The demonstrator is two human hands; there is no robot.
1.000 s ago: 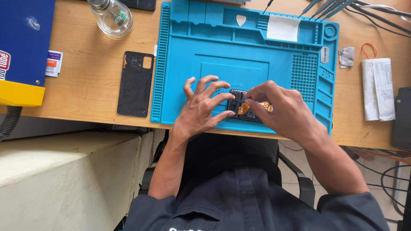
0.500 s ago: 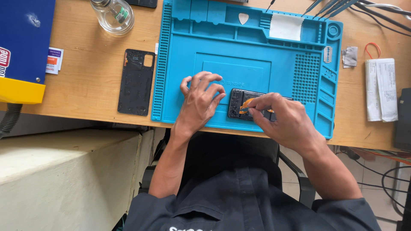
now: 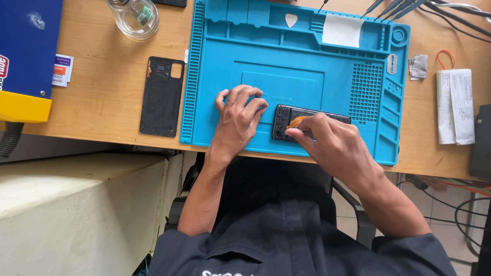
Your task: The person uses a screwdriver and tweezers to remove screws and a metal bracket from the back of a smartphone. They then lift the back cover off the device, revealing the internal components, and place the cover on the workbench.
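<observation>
A black phone with its back off [image 3: 286, 120] lies on the blue silicone work mat [image 3: 286, 76], near the mat's front edge. My right hand [image 3: 330, 143] covers the phone's right part and pinches a small orange pick [image 3: 295, 121] against it. My left hand [image 3: 238, 117] rests on the mat just left of the phone, fingers curled, holding nothing that I can see. The phone's black back cover [image 3: 162, 96] lies on the wooden desk to the left of the mat.
A glass bottle [image 3: 134, 16] stands at the back left. A blue and yellow box [image 3: 25, 56] fills the left edge, with small sachets [image 3: 62, 70] beside it. Folded white papers [image 3: 455, 105], a razor blade [image 3: 393, 64] and tool tips [image 3: 394, 7] sit at the right and back.
My left hand has slid left off the phone onto the mat. My right hand stays on the phone with the orange pick, shifted slightly toward its left end.
</observation>
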